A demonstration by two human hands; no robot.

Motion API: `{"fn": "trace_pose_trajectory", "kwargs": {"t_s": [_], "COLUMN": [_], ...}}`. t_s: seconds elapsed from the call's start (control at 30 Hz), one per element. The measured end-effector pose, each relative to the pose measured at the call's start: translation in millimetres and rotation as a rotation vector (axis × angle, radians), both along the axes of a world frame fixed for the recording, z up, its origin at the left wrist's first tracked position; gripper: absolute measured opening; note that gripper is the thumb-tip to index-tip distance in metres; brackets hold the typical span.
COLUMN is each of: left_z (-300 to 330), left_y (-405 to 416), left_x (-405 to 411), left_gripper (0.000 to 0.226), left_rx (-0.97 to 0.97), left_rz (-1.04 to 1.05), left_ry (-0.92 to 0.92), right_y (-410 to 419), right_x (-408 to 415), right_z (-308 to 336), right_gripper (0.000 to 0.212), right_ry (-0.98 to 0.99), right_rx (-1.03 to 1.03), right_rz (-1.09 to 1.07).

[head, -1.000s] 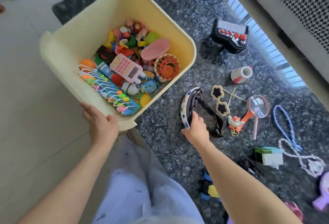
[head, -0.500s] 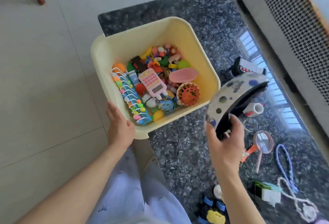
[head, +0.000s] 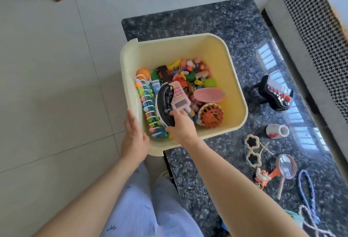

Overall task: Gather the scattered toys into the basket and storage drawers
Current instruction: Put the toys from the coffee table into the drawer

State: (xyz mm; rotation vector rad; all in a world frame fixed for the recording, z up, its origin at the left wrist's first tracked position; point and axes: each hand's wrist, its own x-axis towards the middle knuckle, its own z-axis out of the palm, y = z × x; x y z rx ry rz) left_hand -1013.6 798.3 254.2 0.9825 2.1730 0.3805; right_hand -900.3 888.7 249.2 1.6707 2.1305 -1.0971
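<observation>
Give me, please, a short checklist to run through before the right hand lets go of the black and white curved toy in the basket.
1. Right hand grips the black and white curved toy: ok.
2. Toy is inside the yellow basket rim, above the toys already there: ok.
3. Toy resting on the pile rather than hanging above it: cannot tell.
4. Left hand holds the basket's near rim to steady it: ok.
5. Room left in the basket: ok, the far half shows bare wall.
6. Rug cleared: not ok; flower sunglasses, magnifying glass, toy piano and bead strings remain.
</observation>
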Motion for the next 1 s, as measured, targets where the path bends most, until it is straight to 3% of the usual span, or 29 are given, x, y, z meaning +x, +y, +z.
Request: {"fn": "trace_pose_trajectory", "kwargs": {"t_s": [0.2, 0.3, 0.4, 0.5, 0.6, 0.67, 0.73, 0.87, 1.0], "left_z": [1, 4, 3, 2, 2, 1, -4, -12, -13], "left_y": [2, 0, 2, 10, 20, 28, 34, 34, 36], "left_x": [-1, 0, 13, 49, 94, 119, 138, 148, 149], "left_gripper": [0.077, 0.075, 0.069, 0.056, 0.049, 0.049, 0.052, 0.065, 0.072], "left_rx": [-0.018, 0.039, 0.211, 0.366, 0.318, 0.226, 0.150, 0.070, 0.045], "left_rz": [-0.021, -0.041, -0.219, -0.523, -0.734, -0.765, -0.774, -0.777, -0.808], "left_ry": [0.013, 0.085, 0.268, 0.200, 0.093, 0.076, 0.186, 0.388, 0.449], "right_y": [2, 0, -5, -12, -21, -27, -32, -38, -34], "right_x": [5, 14, 40, 84, 147, 192, 236, 292, 310], "right_z": [-19, -13, 5, 22, 29, 25, 15, -20, -50], "right_gripper": [0.055, 0.056, 0.045, 0.034, 0.030, 0.030, 0.031, 0.039, 0.051], "right_ry": [-0.071, 0.011, 0.206, 0.338, 0.258, 0.159, 0.060, -0.087, -0.085], "right_rx": [-0.031, 0.028, 0.219, 0.461, 0.557, 0.518, 0.418, 0.153, 0.014], "right_rz": [0.100, 0.062, -0.082, -0.286, -0.516, -0.668, -0.767, -0.750, -0.834]}}
